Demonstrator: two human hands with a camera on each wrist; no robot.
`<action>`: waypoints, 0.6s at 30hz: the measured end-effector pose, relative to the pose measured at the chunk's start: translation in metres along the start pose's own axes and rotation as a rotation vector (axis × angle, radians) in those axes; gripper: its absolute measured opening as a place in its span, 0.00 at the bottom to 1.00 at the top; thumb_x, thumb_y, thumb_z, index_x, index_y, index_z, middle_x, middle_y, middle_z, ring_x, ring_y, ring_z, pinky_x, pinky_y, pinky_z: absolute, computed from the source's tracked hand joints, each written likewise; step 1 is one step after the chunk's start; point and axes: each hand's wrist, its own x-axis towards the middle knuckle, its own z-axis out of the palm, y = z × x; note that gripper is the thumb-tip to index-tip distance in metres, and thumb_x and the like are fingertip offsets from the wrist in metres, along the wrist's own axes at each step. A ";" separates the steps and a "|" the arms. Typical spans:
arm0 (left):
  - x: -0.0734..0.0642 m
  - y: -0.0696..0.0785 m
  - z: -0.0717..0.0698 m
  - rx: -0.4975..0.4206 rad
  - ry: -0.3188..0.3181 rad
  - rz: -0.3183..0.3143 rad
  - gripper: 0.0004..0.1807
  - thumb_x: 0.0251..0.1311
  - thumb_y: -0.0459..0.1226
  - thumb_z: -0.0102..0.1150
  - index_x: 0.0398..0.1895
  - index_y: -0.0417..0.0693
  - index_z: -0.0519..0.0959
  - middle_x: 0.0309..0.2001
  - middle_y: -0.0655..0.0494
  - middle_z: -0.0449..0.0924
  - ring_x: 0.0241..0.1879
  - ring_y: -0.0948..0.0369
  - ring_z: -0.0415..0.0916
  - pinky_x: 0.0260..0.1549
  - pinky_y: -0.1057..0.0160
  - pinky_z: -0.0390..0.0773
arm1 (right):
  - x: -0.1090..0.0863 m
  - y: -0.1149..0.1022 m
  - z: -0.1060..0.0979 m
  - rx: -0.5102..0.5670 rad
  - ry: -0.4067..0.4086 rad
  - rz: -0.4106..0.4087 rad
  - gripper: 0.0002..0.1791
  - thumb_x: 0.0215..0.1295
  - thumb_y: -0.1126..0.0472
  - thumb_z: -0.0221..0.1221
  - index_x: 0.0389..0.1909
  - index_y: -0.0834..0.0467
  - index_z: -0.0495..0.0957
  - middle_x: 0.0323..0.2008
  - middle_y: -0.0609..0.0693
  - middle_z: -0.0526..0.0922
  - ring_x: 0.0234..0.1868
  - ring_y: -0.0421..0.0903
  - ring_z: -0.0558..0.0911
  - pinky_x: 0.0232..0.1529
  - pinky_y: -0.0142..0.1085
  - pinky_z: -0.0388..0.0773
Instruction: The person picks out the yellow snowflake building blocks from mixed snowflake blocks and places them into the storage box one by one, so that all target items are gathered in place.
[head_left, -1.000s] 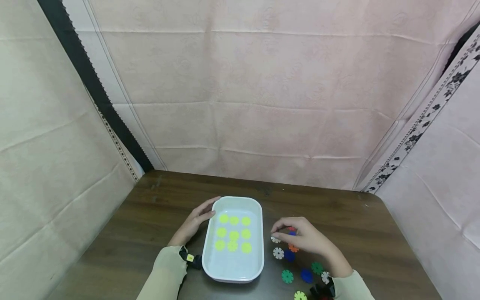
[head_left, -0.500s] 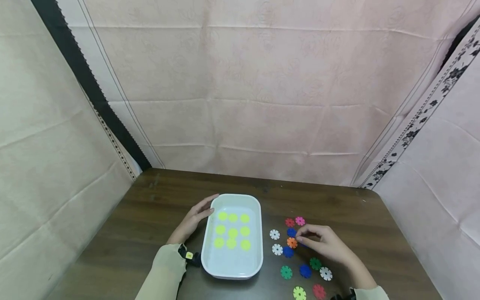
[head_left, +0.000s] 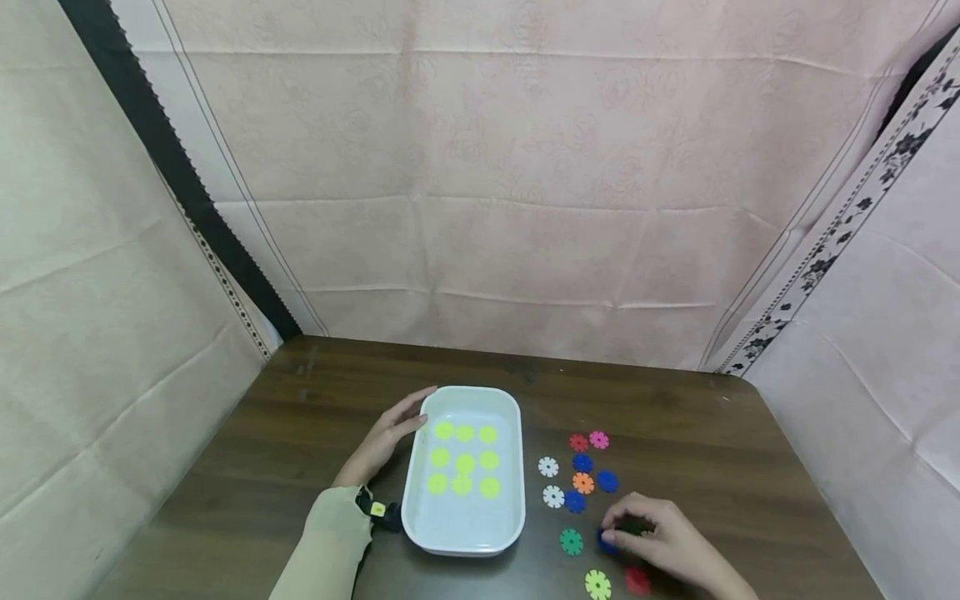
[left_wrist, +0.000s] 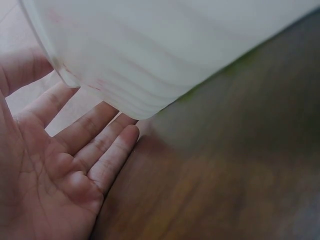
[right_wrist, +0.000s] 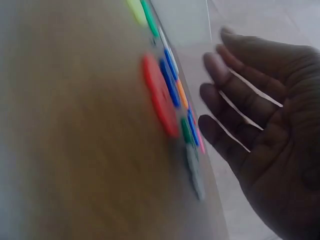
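A white rectangular tray [head_left: 463, 529] with rows of flat yellow dots [head_left: 465, 463] inside lies on the table. Against its far left side rests my left hand [head_left: 386, 433], thumb by the rim. Its fingers lie fairly straight along the tray wall [left_wrist: 150, 60] in the left wrist view. Over a blue notched disc [head_left: 604, 546] is my right hand [head_left: 660, 533], loosely bent and partly covering that disc. The right wrist view shows nothing between its spread fingers [right_wrist: 240, 95], which stand apart from a red disc [right_wrist: 160, 95].
More notched discs lie right of the tray: green [head_left: 572, 542], yellow-green [head_left: 597, 584], orange [head_left: 582, 483], pink [head_left: 598, 439], and several white and blue ones. The brown table [head_left: 300, 500] meets cloth walls [head_left: 480, 167] at the back and sides.
My right hand has moved from the far discs toward the near right ones, uncovering the white, orange, red and pink discs. The left hand stays at the tray.
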 end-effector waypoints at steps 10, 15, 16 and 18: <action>0.001 -0.002 -0.001 0.003 -0.003 0.011 0.25 0.74 0.42 0.53 0.72 0.67 0.69 0.71 0.59 0.68 0.70 0.53 0.63 0.69 0.35 0.51 | 0.001 -0.014 0.017 -0.122 -0.231 0.160 0.10 0.60 0.44 0.69 0.41 0.39 0.83 0.38 0.32 0.79 0.45 0.35 0.72 0.42 0.32 0.75; 0.001 -0.002 0.000 0.000 0.005 0.002 0.25 0.73 0.42 0.53 0.72 0.67 0.69 0.70 0.60 0.69 0.70 0.53 0.64 0.69 0.34 0.51 | 0.002 -0.012 0.019 -0.177 -0.233 0.121 0.11 0.59 0.44 0.70 0.40 0.38 0.81 0.37 0.31 0.79 0.44 0.34 0.71 0.42 0.31 0.75; 0.001 -0.002 0.000 -0.001 0.007 -0.001 0.25 0.73 0.43 0.53 0.72 0.68 0.69 0.70 0.61 0.69 0.69 0.54 0.64 0.69 0.34 0.51 | 0.002 -0.012 0.019 -0.186 -0.228 0.113 0.10 0.59 0.44 0.70 0.39 0.38 0.81 0.37 0.30 0.79 0.44 0.34 0.71 0.42 0.31 0.75; 0.001 -0.001 0.001 -0.003 0.013 -0.008 0.25 0.73 0.43 0.53 0.71 0.69 0.70 0.70 0.62 0.69 0.69 0.54 0.64 0.69 0.34 0.51 | 0.002 -0.011 0.019 -0.196 -0.221 0.114 0.09 0.60 0.44 0.69 0.38 0.37 0.81 0.37 0.30 0.78 0.43 0.34 0.71 0.41 0.31 0.75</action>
